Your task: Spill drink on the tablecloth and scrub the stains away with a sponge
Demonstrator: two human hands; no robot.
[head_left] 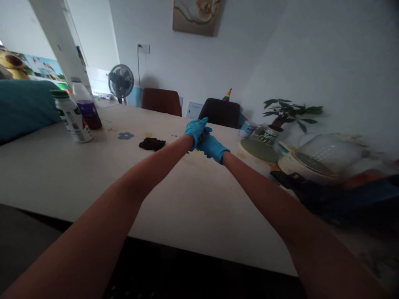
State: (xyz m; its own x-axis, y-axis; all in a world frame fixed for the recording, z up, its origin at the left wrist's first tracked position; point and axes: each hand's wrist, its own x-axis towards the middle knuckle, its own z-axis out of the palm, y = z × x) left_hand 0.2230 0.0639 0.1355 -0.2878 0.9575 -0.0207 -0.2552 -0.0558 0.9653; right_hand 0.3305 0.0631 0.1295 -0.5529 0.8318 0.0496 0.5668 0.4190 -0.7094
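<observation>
Fingers (201,122): left hand (195,130), right hand (213,148) grip dark scrap (204,135) | bottle (73,118) label illegible

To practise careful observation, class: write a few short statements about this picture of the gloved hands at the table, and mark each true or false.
1. The left hand and right hand wear blue gloves. True.
2. The hands are far apart. False: they meet around a small dark item.
3. A dark cloth lies on the table, left of the hands. True.
4. The potted plant stands at the table's left end. False: it stands at the right; bottles stand at the left.
</observation>
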